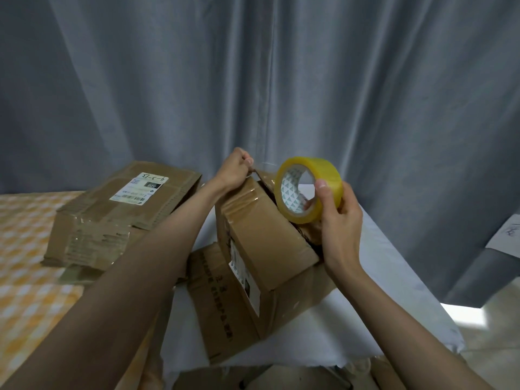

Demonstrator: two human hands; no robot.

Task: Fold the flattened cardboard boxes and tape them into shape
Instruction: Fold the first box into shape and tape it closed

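On the white-draped table (394, 291) stands a folded brown cardboard box (270, 240), tilted atop a larger box (225, 313). The right hand (340, 220) grips a glossy yellow tape roll (308, 190), fingers curled through its core. The left hand (233, 171) pinches the clear tape's end at the box's far corner. Creased flattened boxes (118, 209) lie stacked left, on checkered orange cloth (25, 249).
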